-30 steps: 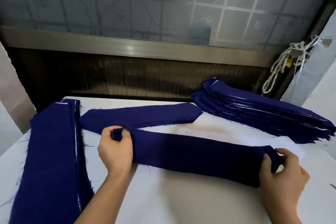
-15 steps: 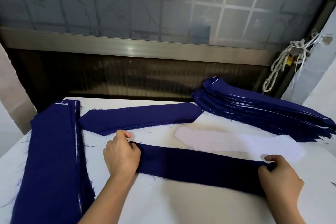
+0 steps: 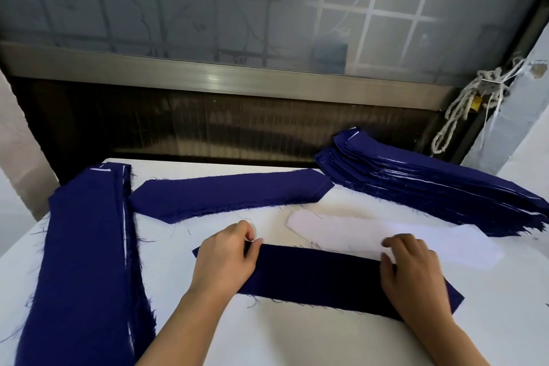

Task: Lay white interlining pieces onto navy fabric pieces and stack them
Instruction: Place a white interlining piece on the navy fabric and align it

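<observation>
Navy fabric piece (image 3: 320, 276) flat, lower centre. Left hand (image 3: 228, 261) on its left end, fingers curled, pinch unclear. Right hand (image 3: 416, 273) flat on right end, fingertips touching white interlining piece (image 3: 335, 232) just above. Navy laid; next, likely: lift interlining, align outline on top.

Frosted window (image 3: 208, 3) — white table (image 3: 297, 342).

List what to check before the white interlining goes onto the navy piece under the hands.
1. Front navy piece lies flat on the table: ok.
2. Left hand rests on its left end: ok.
3. White interlining lies just beyond it, within reach: ok.
4. Right hand has a grip on the interlining: cannot tell.
5. Interlining laid on the navy piece: not ok, not yet.
</observation>
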Motion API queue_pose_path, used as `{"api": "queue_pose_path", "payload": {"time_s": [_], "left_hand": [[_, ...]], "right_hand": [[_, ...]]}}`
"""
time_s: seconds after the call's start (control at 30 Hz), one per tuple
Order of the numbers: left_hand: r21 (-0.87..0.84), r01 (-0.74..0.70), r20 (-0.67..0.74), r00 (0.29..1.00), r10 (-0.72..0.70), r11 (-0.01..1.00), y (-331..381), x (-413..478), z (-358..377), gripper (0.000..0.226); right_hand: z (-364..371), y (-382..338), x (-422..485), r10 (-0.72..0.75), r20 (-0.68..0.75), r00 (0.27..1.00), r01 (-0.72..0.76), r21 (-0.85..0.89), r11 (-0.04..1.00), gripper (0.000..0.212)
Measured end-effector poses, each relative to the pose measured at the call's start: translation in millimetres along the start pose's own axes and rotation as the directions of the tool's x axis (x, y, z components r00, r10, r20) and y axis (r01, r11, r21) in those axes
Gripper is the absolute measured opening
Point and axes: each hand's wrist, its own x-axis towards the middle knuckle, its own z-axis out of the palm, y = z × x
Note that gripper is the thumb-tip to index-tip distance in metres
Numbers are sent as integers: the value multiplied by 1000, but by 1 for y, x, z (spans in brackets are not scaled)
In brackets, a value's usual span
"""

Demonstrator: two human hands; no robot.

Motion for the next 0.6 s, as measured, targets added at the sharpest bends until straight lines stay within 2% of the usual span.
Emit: {"api": "queue_pose_path", "payload": {"time_s": [0.13, 0.23, 0.33, 0.6], "left_hand": [[61, -25, 64, 998, 21, 998, -5, 1, 3, 27], [62, -15, 85, 996, 9, 998, -6, 1, 2, 26], [70, -9, 88, 996, 3, 997, -8, 0, 2, 25], [122, -16, 101, 995, 3, 992, -6, 1, 4, 25]], "right_hand": [[21, -29, 28, -90, 130, 987, 61, 215, 975, 12], [40, -51, 50, -131, 208, 969, 65, 295, 953, 14], [54, -66, 55, -141, 229, 963, 75, 274, 959, 12], [61, -76, 54, 35, 154, 987, -66, 201, 977, 12]]}}
